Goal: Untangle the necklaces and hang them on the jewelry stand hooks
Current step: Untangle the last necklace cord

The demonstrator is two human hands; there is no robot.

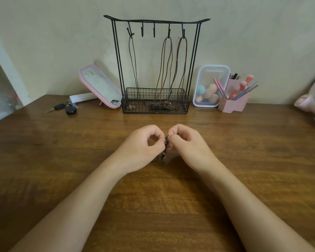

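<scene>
A black wire jewelry stand point(193, 70) stands at the back of the wooden table point(62, 151). A thin black cord necklace point(134, 64) hangs from its leftmost hook. Two brown cord necklaces point(166, 66) hang from the two right hooks, their pendants lying in the stand's basket. The two middle hooks point(148, 30) are bare. In front of the stand, my left hand point(144, 148) and my right hand point(187, 142) meet fingertip to fingertip, both pinching a small dark bunched necklace point(166, 142). A small pendant point(163, 157) dangles below it; most of the cord is hidden.
A pink-framed mirror point(100, 86) leans left of the stand, with car keys point(65, 108) beside it. To the right are a clear box of makeup sponges point(210, 86), a pink brush holder point(234, 99) and a pink object point(313, 100) at the edge.
</scene>
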